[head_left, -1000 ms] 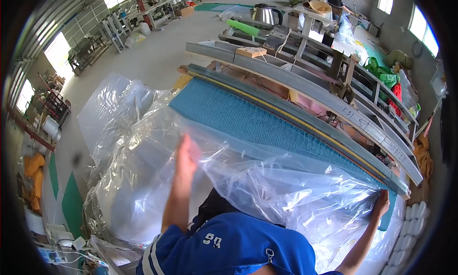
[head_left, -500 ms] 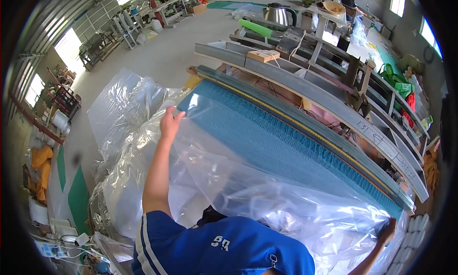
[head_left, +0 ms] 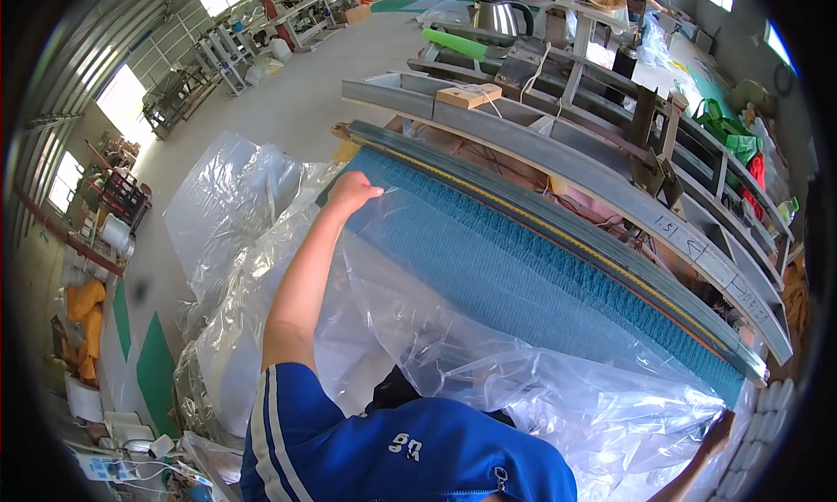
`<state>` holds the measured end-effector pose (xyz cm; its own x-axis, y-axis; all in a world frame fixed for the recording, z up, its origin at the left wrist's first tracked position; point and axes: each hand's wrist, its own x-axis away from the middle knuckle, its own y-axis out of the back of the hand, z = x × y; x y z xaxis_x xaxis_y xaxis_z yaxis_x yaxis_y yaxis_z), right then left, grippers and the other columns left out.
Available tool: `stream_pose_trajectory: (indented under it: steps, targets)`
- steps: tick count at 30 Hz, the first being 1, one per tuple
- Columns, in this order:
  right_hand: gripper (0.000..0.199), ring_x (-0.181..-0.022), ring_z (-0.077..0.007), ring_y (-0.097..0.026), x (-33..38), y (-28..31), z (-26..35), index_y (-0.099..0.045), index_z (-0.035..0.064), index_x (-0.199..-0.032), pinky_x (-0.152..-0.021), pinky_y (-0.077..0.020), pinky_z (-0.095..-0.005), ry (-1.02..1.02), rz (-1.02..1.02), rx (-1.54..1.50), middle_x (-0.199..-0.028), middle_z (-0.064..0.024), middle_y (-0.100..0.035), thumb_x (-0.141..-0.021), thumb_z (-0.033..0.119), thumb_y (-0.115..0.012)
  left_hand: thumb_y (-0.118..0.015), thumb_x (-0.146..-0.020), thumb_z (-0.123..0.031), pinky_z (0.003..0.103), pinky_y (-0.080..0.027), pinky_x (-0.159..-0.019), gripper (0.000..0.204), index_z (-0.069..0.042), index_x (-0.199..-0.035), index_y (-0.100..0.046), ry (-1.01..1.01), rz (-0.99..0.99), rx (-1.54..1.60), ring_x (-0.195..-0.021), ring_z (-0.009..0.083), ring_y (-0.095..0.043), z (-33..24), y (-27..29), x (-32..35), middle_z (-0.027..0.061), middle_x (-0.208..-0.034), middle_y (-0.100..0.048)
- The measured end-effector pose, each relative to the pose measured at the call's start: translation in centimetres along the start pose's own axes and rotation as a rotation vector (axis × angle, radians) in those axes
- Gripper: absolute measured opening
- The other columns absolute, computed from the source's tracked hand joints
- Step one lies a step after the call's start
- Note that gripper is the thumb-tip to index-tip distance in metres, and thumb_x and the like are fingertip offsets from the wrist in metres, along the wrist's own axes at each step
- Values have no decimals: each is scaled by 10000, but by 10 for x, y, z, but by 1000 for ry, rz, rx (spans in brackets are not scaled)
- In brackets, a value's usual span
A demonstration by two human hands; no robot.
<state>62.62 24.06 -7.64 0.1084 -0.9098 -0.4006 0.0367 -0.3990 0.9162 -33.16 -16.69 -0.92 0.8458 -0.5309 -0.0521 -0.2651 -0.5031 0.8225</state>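
A wide clear plastic film (head_left: 514, 362) spreads in front of me, partly over a blue-teal textured sheet (head_left: 488, 267). My left hand (head_left: 350, 194) pinches the film's edge above the left part of the teal sheet. At the lower right, my right hand (head_left: 717, 434) grips the bunched film beside the sheet's right end; its fingers are partly hidden. Beyond the sheet runs a long metal bar (head_left: 558, 240) with a yellow measuring strip along it. More crumpled film hangs in folds to the left.
A grey metal frame (head_left: 610, 201) stands behind the bar, carrying a wooden block (head_left: 469, 96). Farther back are a green roll (head_left: 455, 44) and a steel kettle (head_left: 500, 16). A power strip with cables (head_left: 103, 467) lies at the lower left.
My left hand has moved right and slightly up over the teal sheet, drawing the film edge with it. My right hand has shifted slightly right and down. The view has turned a little.
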Motion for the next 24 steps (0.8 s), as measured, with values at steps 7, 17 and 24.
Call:
stream_pose_trajectory:
  steps: [7, 17, 24]
  targets:
    - [293, -963, -297, -598, 3, -2, -17, -545, 137, -1133, -768, -467, -370, -181, 40, -44, -1112, -71, -604, -962, 283, -357, -747, -672, -216, 345, -465, -625, 252, -19, -779, -632, -7, -32, 119, -675, 219, -597, 6, -29, -37, 117, -727, -631]
    - [352, -1118, -222, -527, 14, 33, -136, -506, 103, -1258, -948, -403, -296, -250, -354, -109, -1247, -62, -539, -970, 231, -350, -767, -662, -257, 355, -440, -799, 383, -113, -962, -575, -207, 98, -105, -932, 263, -551, -31, -2, -20, 107, -938, -559]
    - [354, -1113, -216, -530, 29, 59, -150, -500, 118, -1270, -947, -410, -303, -384, -371, -100, -1250, -58, -542, -951, 237, -403, -780, -631, -269, 431, -380, -916, 425, -177, -988, -569, -311, 311, -439, -1089, 288, -455, -51, 14, -27, 76, -1062, -503]
